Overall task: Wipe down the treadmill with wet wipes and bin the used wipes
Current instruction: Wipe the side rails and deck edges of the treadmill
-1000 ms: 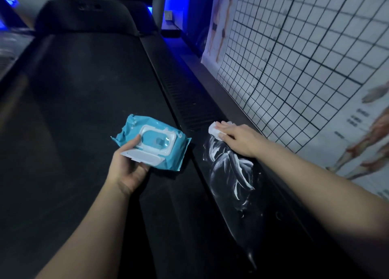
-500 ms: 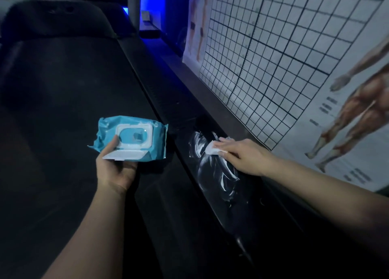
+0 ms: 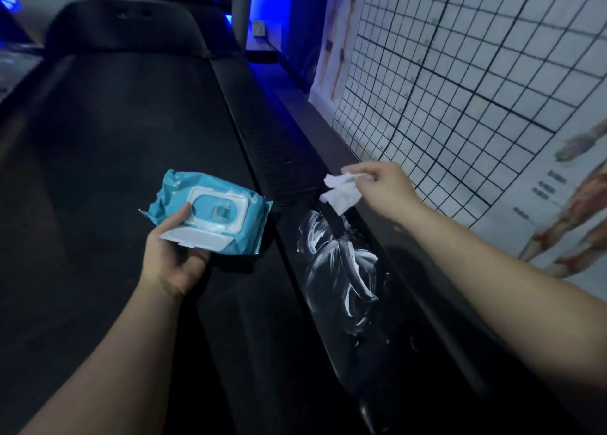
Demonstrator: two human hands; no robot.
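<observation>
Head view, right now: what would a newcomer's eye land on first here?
First, the white wet streaks smeared on the glossy black treadmill side rail, centre right. Just beyond them the right hand pinches a crumpled white wipe, while the left hand holds a teal plastic wipe pack with its white lid flipped open, over the dark belt. A white wall chart with a black grid fills the upper right.

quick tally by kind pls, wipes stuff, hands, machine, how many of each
wipe pack: 1, blue, lid flipped open
loose wipe: 1, white
hands: 2, left hand holding the pack, right hand pinching the wipe
treadmill: 1
total: 5
</observation>
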